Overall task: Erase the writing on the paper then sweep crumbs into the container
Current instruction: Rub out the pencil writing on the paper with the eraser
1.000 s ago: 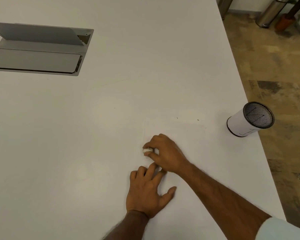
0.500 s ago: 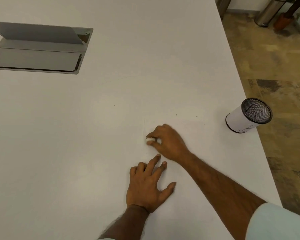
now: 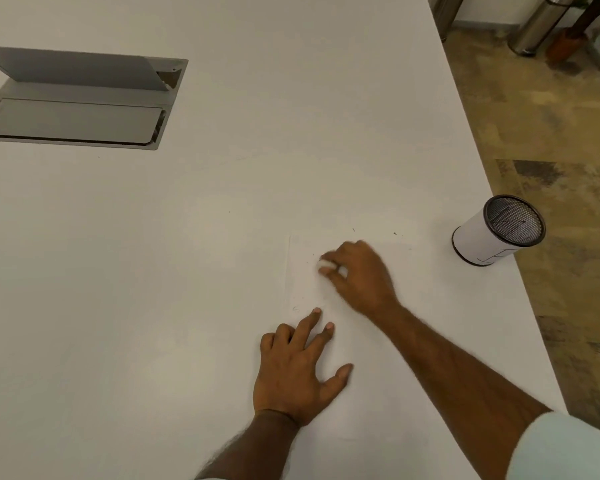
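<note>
— Which step are we on?
— Erasing. Our right hand [image 3: 361, 275] pinches the white eraser [image 3: 324, 264] against the upper left of the paper [image 3: 354, 341], while our left hand [image 3: 298, 368] lies flat, fingers spread, pinning the near left part.
— And what's left?
— We judge a faint mark [image 3: 296, 309] just beyond our left fingertips [image 3: 316, 311] needs rubbing next. After that we'd gather the crumbs [image 3: 395, 233], a few dark specks past the paper's far edge, toward the container [image 3: 489, 237] standing near the right edge of the table [image 3: 222, 271], apart from the paper
</note>
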`<control>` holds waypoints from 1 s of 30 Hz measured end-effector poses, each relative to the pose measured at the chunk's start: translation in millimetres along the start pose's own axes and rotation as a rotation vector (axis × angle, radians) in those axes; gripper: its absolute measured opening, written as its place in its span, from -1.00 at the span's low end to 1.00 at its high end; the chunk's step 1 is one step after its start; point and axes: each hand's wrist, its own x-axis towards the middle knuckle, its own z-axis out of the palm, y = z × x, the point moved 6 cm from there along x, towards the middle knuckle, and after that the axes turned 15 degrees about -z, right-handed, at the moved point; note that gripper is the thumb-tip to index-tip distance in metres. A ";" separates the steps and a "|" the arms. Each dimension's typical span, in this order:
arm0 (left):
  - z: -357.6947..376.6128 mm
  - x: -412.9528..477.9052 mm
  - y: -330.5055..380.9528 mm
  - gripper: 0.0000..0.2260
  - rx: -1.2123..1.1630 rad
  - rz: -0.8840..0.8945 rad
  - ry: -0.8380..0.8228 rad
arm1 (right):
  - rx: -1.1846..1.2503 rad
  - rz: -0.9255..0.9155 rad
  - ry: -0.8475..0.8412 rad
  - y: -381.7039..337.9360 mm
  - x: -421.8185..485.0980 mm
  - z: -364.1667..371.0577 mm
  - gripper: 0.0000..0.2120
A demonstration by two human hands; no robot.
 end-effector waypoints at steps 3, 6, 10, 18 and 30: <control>0.5 -1.3 -0.6 -0.48 0.013 -0.009 -0.001 | 0.000 0.193 0.116 29.5 3.2 -15.9 -0.88; 0.2 -0.9 -0.6 -0.47 0.011 -0.007 0.000 | 0.077 0.099 0.020 11.5 -8.1 -5.2 -0.83; -0.3 -1.1 -0.5 -0.47 0.028 -0.007 0.000 | 0.077 -0.028 -0.078 -12.1 -25.2 5.5 -0.82; 0.0 -1.1 -0.6 -0.47 0.017 -0.009 -0.013 | 0.047 0.108 0.063 7.3 -16.3 -2.9 -0.86; -0.1 0.2 0.2 -0.47 0.016 -0.001 0.008 | 0.058 0.134 0.129 3.6 -3.8 2.5 -0.90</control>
